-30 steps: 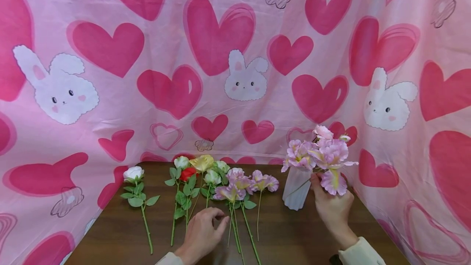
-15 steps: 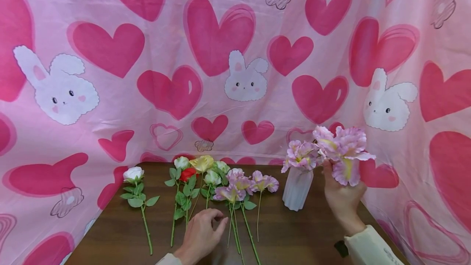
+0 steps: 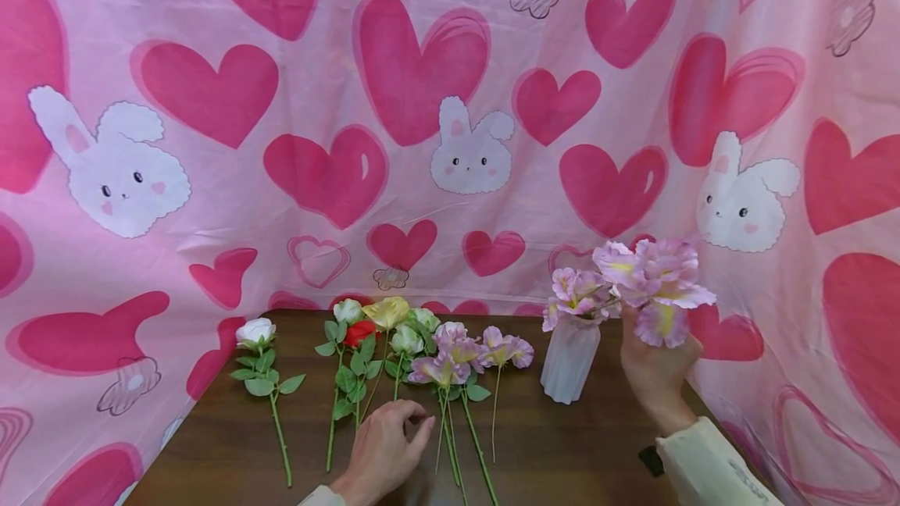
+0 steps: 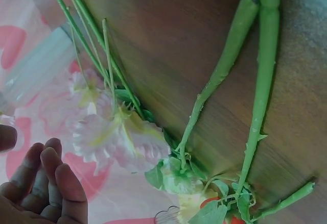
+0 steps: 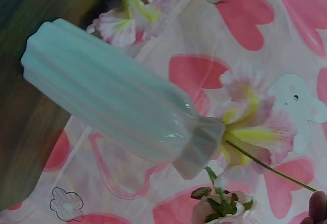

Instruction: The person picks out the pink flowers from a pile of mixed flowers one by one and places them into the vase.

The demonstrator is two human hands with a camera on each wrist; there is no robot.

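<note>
My right hand pinches the thin stem of a lilac-pink iris, beside the top of a white fluted vase. The stem's far end reaches the vase mouth in the right wrist view; whether it is inside I cannot tell. Another iris stands in the vase. A pink rose shows near the mouth in that view, its stem hidden. My left hand lies by the flower stems at the table's front, fingers loosely bent, with nothing between thumb and fingertips.
On the brown table lie white roses, a red rose, a yellow flower and more irises. One white rose lies apart at the left. A pink heart-print cloth hangs behind.
My right hand has moved right with the iris, whose stem crossed in front of the vase earlier and is now by its mouth. The left hand has stayed in place.
</note>
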